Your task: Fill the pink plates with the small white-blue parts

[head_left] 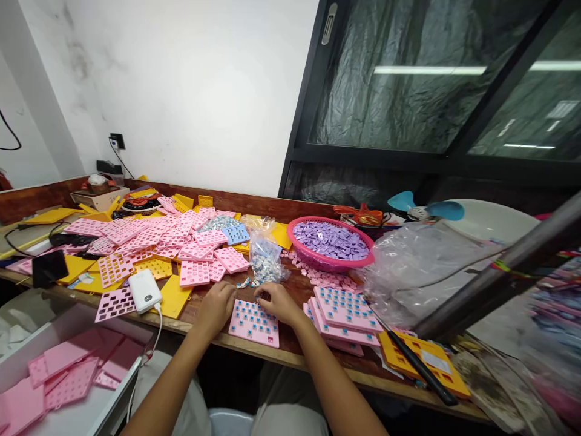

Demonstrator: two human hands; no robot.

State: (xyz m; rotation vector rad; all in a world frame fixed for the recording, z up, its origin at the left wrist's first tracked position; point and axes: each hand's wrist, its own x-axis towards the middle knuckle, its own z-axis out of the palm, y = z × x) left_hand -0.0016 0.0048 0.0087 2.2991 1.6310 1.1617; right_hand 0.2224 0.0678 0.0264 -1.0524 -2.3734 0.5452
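Pink tray (254, 323) btwn both hands

Both bare forearms are stretched forward from the near edge, converging. The left hand (216, 307) is held knuckles up, fingers curled under; the right hand (280, 303) is angled leftward, fingertips bunched.

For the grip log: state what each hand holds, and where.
Left hand touches the upper-left corner of the pink grid tray, right hand its top edge; any pinched piece cannot be told.
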